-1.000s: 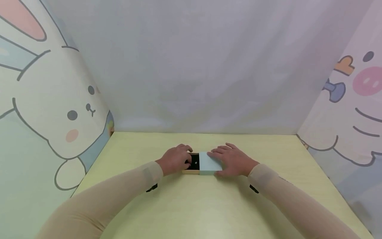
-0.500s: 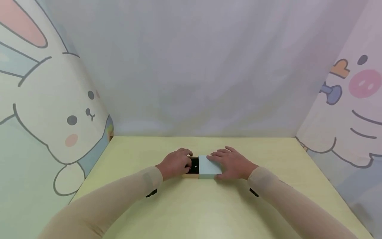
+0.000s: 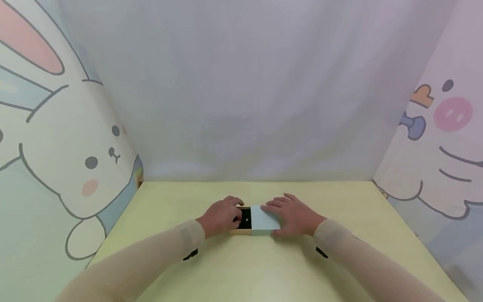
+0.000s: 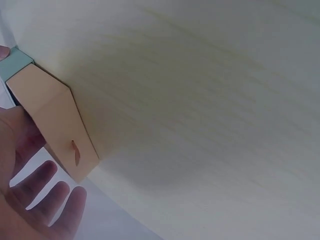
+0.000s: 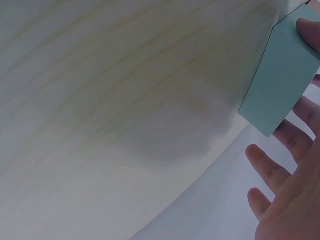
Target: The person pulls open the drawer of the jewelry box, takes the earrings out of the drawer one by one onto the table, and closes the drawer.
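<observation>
A slide-out box lies on the table, with its pale blue sleeve [image 3: 266,218] on the right. From the sleeve's left end sticks out a tan tray [image 3: 241,232], with a black lining [image 3: 246,218] bearing a small white star-shaped piece [image 3: 247,219]. My left hand [image 3: 220,217] reaches over the tray's left end, thumb and forefinger down inside. Its other fingers [image 4: 60,195] stay outside, loosely bent, and what the fingertips touch is hidden. With my right hand [image 3: 298,217] I grip the sleeve, thumb [image 5: 309,32] on its near side and fingers across its top and far side.
The pale yellow table [image 3: 241,268] spreads around the box. Behind it hangs a plain light curtain [image 3: 241,92]. Printed cloths with a rabbit [image 3: 86,159] and a pig [image 3: 434,147] stand at the left and right sides.
The whole view has tilted up a little, so the table and hands sit lower. Hands, sleeve and tray keep the same places relative to each other.
</observation>
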The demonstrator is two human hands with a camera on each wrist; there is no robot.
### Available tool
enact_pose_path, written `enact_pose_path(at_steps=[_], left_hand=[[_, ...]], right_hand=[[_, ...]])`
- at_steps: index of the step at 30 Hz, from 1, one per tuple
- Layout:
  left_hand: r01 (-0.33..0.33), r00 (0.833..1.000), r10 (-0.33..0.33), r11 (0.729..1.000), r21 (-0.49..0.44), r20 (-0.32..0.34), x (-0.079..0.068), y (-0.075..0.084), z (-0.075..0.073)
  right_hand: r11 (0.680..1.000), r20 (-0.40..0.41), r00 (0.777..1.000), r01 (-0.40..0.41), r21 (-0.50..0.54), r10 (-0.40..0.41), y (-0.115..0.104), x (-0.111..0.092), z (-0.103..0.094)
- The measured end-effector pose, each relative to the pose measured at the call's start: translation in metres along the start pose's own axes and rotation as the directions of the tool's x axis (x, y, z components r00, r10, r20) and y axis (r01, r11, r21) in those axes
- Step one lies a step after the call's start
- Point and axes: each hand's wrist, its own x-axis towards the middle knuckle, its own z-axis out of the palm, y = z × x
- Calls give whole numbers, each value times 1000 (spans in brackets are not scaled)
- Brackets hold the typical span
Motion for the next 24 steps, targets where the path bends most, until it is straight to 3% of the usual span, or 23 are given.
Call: enact_pose_path(at_steps=[15,24], left_hand=[[19,1000,-19,999,-38,0,-3,-2,2],[24,998,-30,996,-90,-60,-7,-2,-4]], right_hand=[[1000,7,1000,-4,-4,4,-3,-1,0],[1000,2,1000,5,-21,-5,-1,0,0]])
